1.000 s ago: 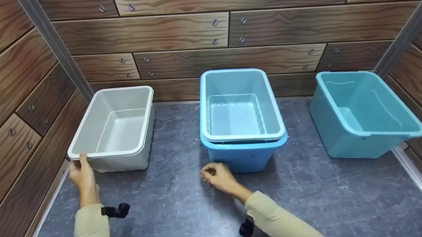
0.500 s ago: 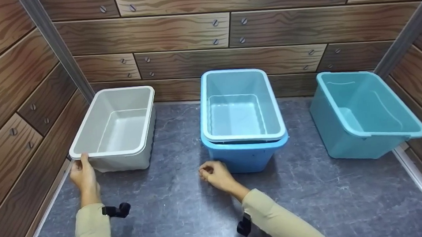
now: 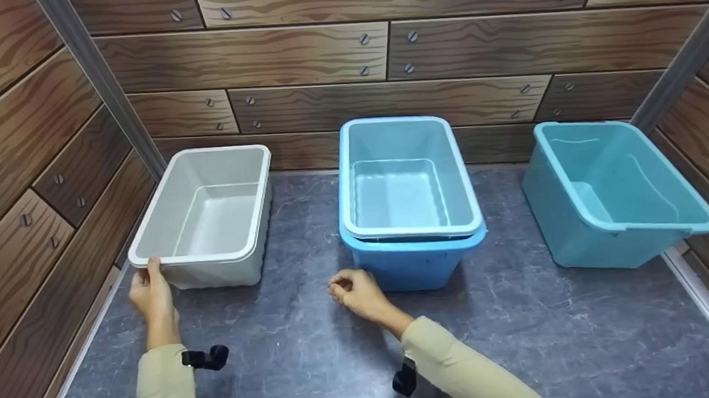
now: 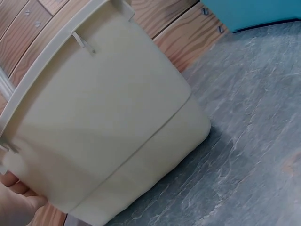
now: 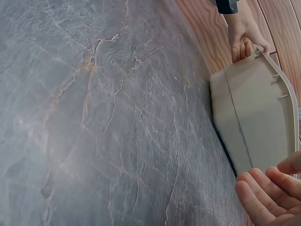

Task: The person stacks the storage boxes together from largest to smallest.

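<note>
A greyish-white rectangular plastic bin (image 3: pixel 217 273) stood at the left of the grey marbled desk (image 3: pixel 302 350), its mouth facing up. Its long axis ran from near to far, the far end leaning slightly right, and one short side faced the person. The left hand (image 3: pixel 153 297) gripped the near left corner of its rim. The right hand (image 3: pixel 360 294) hovered right of that bin, just by the near left side of the middle stack, its fingers loosely curled and the thumb near the fingertips.

Four bins showed in all: one greyish-white, two in the middle stack, one at the right. In the stack, a pale blue rectangular plastic bin (image 3: pixel 397 196) sat nested in a deeper blue plastic bin (image 3: pixel 414 269), long sides running near to far. At the right, a teal rectangular plastic bin (image 3: pixel 603 245) stood with its far end angled left.

Two beige sleeves (image 3: pixel 166 383) covered the forearms, each bearing one small black device (image 3: pixel 206 358). Three wood-patterned walls (image 3: pixel 315 54) enclosed the desk at left, far side and right.
</note>
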{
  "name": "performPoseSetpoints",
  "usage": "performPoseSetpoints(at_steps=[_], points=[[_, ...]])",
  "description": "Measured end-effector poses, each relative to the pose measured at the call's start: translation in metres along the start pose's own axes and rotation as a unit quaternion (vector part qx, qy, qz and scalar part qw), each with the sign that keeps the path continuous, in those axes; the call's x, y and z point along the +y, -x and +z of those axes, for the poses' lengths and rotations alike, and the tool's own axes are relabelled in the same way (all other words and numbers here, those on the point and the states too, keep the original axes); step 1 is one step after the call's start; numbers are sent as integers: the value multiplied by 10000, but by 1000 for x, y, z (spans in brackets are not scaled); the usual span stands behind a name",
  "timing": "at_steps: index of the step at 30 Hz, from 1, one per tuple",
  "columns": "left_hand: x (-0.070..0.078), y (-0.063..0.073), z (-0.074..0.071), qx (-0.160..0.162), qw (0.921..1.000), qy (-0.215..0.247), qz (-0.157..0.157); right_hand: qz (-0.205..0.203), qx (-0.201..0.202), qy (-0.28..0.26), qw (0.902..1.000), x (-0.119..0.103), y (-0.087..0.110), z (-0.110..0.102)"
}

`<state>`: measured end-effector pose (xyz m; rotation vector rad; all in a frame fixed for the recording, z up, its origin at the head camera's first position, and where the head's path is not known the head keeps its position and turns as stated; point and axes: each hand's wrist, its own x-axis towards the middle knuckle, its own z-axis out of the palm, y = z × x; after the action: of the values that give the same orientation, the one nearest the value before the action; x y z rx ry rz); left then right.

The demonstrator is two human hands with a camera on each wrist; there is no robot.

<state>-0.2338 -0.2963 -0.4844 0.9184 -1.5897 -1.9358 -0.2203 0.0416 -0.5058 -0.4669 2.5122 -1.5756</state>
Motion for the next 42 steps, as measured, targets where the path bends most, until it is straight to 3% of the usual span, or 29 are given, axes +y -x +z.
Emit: performPoseSetpoints(at_steps=[24, 32, 37, 42], points=[[-7, 21, 9, -57, 9999, 104, -73, -77, 13, -153, 9999, -9, -4, 19], [-9, 31, 12, -50, 9998, -186, -37, -83, 0, -173, 9998, -14, -6, 22], [-8, 32, 14, -52, 9999, -140, -29, -101, 37, -205, 9997, -16, -9, 22], [-6, 30, 11, -252, 9994, -192, -138, -81, 89, -373, 9992, -18, -11, 25]])
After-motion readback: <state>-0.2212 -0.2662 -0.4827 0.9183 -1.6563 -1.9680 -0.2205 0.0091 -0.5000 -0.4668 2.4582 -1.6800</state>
